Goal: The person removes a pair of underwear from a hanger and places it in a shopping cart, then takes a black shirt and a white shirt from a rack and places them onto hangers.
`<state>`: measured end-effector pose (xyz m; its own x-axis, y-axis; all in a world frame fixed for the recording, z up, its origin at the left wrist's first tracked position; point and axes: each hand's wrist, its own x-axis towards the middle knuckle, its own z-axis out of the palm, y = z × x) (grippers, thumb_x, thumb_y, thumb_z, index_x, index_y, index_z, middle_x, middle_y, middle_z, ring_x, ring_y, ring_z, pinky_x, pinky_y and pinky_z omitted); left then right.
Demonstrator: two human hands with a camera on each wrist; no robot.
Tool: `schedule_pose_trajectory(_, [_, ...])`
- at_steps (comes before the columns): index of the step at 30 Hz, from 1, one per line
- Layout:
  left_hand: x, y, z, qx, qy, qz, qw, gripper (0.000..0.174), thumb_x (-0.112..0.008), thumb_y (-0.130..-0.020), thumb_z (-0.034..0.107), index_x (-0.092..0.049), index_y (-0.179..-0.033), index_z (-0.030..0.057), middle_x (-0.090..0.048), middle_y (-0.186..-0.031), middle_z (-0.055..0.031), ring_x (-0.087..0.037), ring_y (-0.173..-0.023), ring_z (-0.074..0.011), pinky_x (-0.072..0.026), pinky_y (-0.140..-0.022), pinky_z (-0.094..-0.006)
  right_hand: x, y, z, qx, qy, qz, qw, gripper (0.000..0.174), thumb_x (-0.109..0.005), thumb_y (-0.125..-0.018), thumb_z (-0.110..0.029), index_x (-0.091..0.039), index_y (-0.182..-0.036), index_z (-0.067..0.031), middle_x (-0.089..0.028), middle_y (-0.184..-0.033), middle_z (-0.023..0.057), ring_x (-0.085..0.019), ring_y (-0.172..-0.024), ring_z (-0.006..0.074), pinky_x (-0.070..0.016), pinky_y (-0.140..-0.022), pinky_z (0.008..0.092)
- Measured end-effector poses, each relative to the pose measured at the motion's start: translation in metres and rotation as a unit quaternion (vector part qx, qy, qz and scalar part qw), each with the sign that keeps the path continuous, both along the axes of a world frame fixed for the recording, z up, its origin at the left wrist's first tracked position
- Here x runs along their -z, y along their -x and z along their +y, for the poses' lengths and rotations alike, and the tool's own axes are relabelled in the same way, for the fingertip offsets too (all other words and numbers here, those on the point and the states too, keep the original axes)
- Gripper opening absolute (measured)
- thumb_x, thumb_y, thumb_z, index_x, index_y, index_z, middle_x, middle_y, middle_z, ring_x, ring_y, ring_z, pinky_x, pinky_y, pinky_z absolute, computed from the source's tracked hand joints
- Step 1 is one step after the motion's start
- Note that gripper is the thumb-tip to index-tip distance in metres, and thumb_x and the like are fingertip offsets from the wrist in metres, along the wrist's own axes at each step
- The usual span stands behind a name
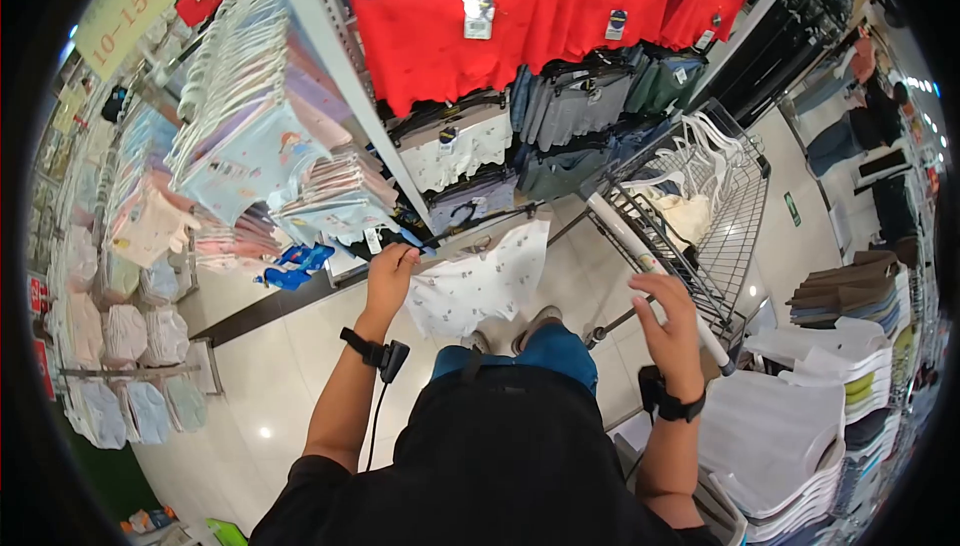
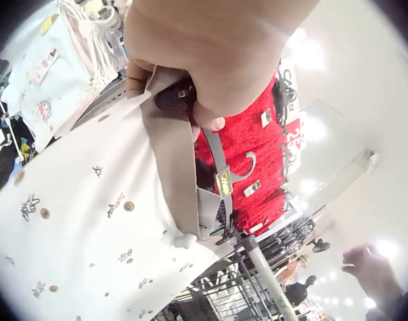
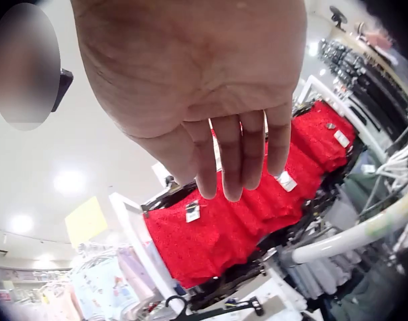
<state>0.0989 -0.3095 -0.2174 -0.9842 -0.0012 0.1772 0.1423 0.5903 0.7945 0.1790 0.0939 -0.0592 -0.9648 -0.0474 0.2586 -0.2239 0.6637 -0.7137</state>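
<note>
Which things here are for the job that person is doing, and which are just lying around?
For the job:
white printed garment, held in the left grip
its hanger
probably the shopping cart, near the open right grip

Just around:
red clothes, hanging ahead
pastel clothes, hanging at left
light grey tops, at right
yellow sign
</note>
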Motion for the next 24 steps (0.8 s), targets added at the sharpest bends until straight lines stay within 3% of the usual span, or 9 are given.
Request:
schedule_pose_trajectory(6, [0.025,0.105,0.004,-0.005,0.033,0.006,0.999,0.028,-0.056,-0.093,0.022,-0.060,-0.079,-0.0009,-0.059,-0.071,-0.0172,-0.058,-0.069,-0.0328,-0.0443,-0.065,-0.0377,0.032,-0.043,0.078,0.158,-0.025,-0.078,0.984,0.020,-0.064,-0.086,-0.002,-0.066,-0.106,-0.0018,-0.064,-0.115,0.0146,-0.057,-0.110,0.0329,-0.0433,-0.097,0.0385])
schedule_pose_trajectory(13, [0.063,0.208,-0.013,-0.059,0.052,0.021,0.997,0.033,-0.055,-0.098,0.028,-0.063,-0.084,-0.0002,-0.062,-0.072,-0.0130,-0.059,-0.069,-0.0232,-0.0459,-0.069,-0.0350,0.081,-0.070,0.151,0.308,-0.091,-0.120,0.940,0.030,-0.062,-0.087,-0.006,-0.061,-0.118,-0.0030,-0.053,-0.133,0.0158,-0.049,-0.124,0.0346,-0.0374,-0.106,0.0406])
schedule_pose_trajectory(21, [0.094,0.239,-0.027,-0.135,0.086,0.017,0.987,0.035,-0.057,-0.098,0.031,-0.064,-0.080,0.0011,-0.064,-0.071,-0.0095,-0.057,-0.068,-0.0165,-0.0451,-0.066,-0.0334,0.130,-0.066,0.175,0.332,-0.107,-0.168,0.922,0.030,-0.056,-0.090,-0.006,-0.060,-0.119,-0.0039,-0.055,-0.130,0.0181,-0.049,-0.123,0.0374,-0.0368,-0.105,0.0441])
schedule_pose_trajectory(23, [0.104,0.244,-0.038,-0.152,0.079,-0.035,0.985,0.036,-0.059,-0.098,0.033,-0.066,-0.081,0.0023,-0.065,-0.071,-0.0069,-0.057,-0.069,-0.0150,-0.0453,-0.068,-0.0318,0.134,-0.065,0.174,0.329,-0.125,-0.178,0.919,0.030,-0.051,-0.090,-0.005,-0.061,-0.118,-0.0048,-0.057,-0.126,0.0192,-0.051,-0.119,0.0388,-0.0374,-0.103,0.0452])
schedule_pose_trajectory(24, [0.113,0.246,-0.047,-0.128,0.101,-0.008,0.987,0.038,-0.058,-0.098,0.036,-0.067,-0.082,0.0032,-0.066,-0.072,-0.0082,-0.058,-0.071,-0.0167,-0.0456,-0.069,-0.0329,0.134,-0.063,0.174,0.329,-0.132,-0.175,0.919,0.028,-0.050,-0.090,-0.006,-0.062,-0.116,-0.0039,-0.058,-0.125,0.0196,-0.053,-0.116,0.0387,-0.0390,-0.101,0.0448])
